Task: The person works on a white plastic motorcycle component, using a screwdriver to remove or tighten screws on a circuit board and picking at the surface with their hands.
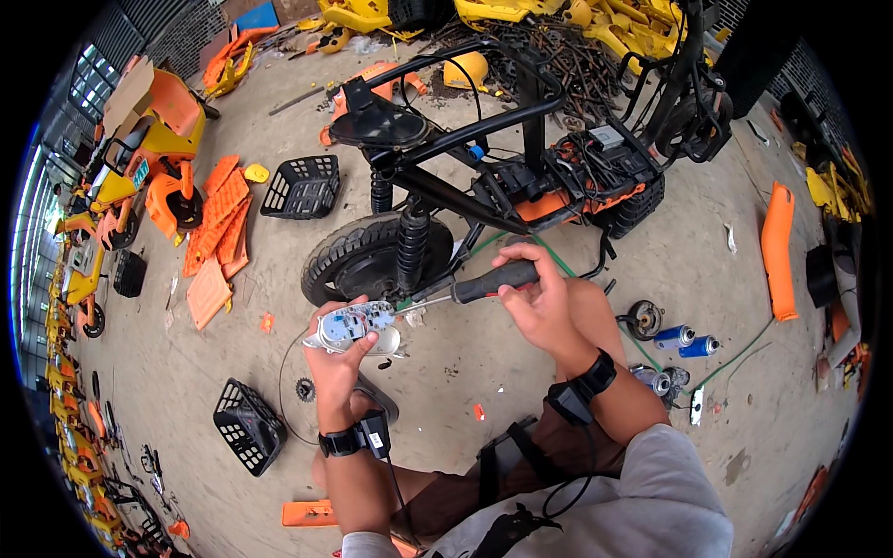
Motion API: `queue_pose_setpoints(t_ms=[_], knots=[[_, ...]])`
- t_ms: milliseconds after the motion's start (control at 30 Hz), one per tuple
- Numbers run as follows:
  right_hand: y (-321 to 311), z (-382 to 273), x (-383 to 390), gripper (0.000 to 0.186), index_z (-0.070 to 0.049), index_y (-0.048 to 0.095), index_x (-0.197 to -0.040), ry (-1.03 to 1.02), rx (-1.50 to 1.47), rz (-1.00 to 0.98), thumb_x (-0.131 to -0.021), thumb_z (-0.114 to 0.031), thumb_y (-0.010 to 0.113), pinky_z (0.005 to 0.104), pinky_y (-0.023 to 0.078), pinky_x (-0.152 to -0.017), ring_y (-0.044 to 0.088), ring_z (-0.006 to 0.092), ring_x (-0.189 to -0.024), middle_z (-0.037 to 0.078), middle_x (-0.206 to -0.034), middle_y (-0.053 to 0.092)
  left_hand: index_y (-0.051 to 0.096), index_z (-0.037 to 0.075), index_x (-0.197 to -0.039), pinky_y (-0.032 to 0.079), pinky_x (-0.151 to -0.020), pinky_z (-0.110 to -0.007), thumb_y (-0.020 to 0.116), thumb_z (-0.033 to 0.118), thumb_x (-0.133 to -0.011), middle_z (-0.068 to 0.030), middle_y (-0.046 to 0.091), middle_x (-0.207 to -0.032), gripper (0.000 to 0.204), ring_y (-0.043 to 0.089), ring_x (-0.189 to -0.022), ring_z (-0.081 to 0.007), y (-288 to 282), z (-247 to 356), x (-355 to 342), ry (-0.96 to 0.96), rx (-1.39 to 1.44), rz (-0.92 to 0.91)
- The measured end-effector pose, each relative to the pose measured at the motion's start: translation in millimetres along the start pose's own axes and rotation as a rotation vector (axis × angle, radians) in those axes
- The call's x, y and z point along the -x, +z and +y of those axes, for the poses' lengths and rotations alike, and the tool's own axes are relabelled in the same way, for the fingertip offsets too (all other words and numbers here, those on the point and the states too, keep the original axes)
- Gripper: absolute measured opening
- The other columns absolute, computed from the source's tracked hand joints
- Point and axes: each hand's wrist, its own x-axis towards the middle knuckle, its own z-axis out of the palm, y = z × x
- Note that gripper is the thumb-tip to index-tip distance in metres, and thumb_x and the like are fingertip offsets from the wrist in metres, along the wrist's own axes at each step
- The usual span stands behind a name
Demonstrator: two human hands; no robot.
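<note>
My left hand (339, 367) grips a small silver housing (379, 343) with a pale circuit board (345, 323) exposed on top. My right hand (533, 304) is closed on a screwdriver with a black-and-grey handle (482, 285); its metal shaft reaches to the right side of the board, where I cannot tell whether the tip touches. Both hands are in front of a stripped black scooter frame (439, 149) with a rear wheel (335, 267), shock springs and an open deck holding wiring (591, 181).
On the floor lie black baskets (299, 186) (247, 428), orange panels (210, 295), an orange cover (779, 251), spray cans (698, 346), a gear (305, 391) and a green hose. Several yellow scooters (139, 158) line the left; piled yellow parts and scrap metal (530, 74) sit behind.
</note>
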Motion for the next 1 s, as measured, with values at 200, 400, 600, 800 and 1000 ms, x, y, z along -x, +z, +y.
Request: queue_pose_setpoints(t_ms=[200, 400, 600, 800, 1000], knots=[[2, -3, 0, 0.037, -0.002, 0.052, -0.117, -0.033, -0.032, 0.020, -0.081, 0.005, 0.060, 0.0295, 0.046, -0.092, 0.055, 0.0148, -0.106, 0.008, -0.113, 0.055, 0.048, -0.001, -0.120, 0.050, -0.098, -0.039, 0.077, -0.009, -0.070, -0.0254, 0.061, -0.126, 0.059, 0.062, -0.112, -0.0262, 1, 2, 1, -0.005, 0.034, 0.003], [-1, -1, -2, 0.034, -0.002, 0.052, -0.114, -0.036, -0.044, 0.019, -0.081, 0.004, 0.060, 0.0300, 0.046, -0.092, 0.056, 0.0153, -0.105, 0.009, -0.113, 0.056, 0.048, 0.000, -0.120, 0.050, -0.098, -0.039, 0.078, -0.008, -0.070, -0.0250, 0.061, -0.125, 0.059, 0.062, -0.112, -0.0260, 1, 0, 1, -0.001, 0.030, -0.007], [-2, 2, -2, 0.033, -0.002, 0.052, -0.113, -0.034, -0.063, 0.049, -0.081, 0.005, 0.059, 0.0304, 0.046, -0.092, 0.056, 0.0155, -0.105, 0.009, -0.112, 0.057, 0.048, 0.000, -0.121, 0.050, -0.097, -0.039, 0.076, -0.010, -0.070, -0.0247, 0.062, -0.125, 0.060, 0.063, -0.111, -0.0258, 1, -1, 1, -0.024, 0.064, 0.014], [-1, -1, -6, 0.027, -0.002, 0.052, -0.109, 0.209, -0.252, 0.198, -0.083, 0.006, 0.055, 0.0266, 0.051, -0.072, 0.059, 0.0137, -0.090, 0.011, -0.107, 0.061, 0.047, 0.000, -0.123, 0.051, -0.095, -0.038, 0.074, -0.012, -0.069, -0.0241, 0.063, -0.123, 0.061, 0.064, -0.109, -0.0253, -1, -2, 2, -0.070, 0.130, -0.009], [-3, 8, -11, 0.021, -0.002, 0.052, -0.108, 0.354, -0.362, 0.219, -0.088, 0.001, 0.050, 0.0285, 0.050, -0.060, 0.058, 0.0159, -0.074, 0.013, -0.105, 0.061, 0.050, 0.001, -0.121, 0.053, -0.091, -0.035, 0.072, -0.014, -0.070, -0.0224, 0.066, -0.118, 0.058, 0.066, -0.103, -0.0231, 0, -12, -1, -0.098, 0.293, -0.038]])
